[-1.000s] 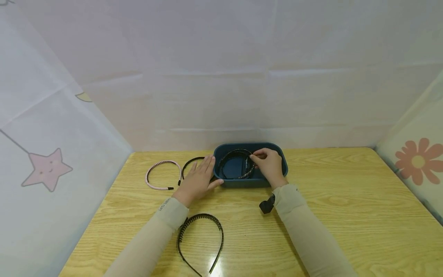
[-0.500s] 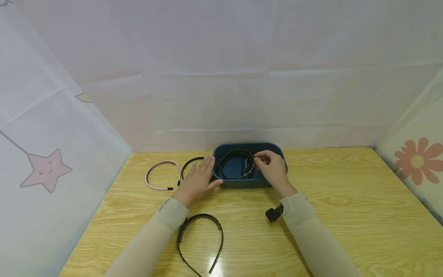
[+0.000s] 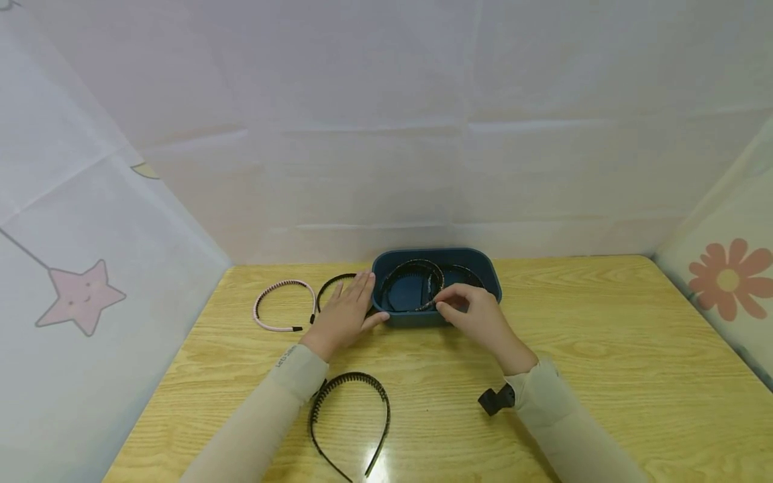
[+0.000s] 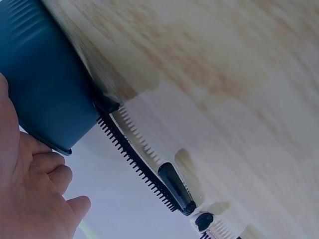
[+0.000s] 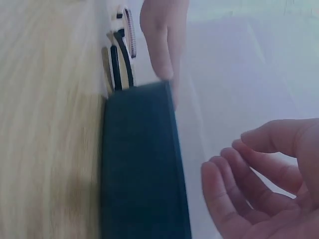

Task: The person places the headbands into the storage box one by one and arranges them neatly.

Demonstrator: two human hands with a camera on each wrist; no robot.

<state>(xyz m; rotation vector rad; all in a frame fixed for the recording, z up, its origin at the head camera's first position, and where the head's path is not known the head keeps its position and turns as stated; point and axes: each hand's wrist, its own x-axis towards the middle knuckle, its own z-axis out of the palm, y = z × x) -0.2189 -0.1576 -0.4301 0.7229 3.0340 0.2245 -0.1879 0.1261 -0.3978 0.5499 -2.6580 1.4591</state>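
A dark blue bin stands near the back of the table. Inside it, a dark speckled headband lies on the left side, and another dark headband shows at the right. My left hand rests against the bin's left end, its fingers extended along the rim. Over the front rim, my right hand has thumb and forefinger close together beside the speckled headband's lower edge. In the right wrist view, the fingers of this hand are loosely bent, with nothing visible between them.
Left of the bin lie a pink headband and a black toothed headband, partly hidden by my left hand. Another dark toothed headband lies toward the table's front, beside the left forearm. A pale cloth wall rises behind.
My right hand has left the speckled headband's right side and moved down toward the bin's front rim, uncovering the headband at the right. The left hand has stayed in place.
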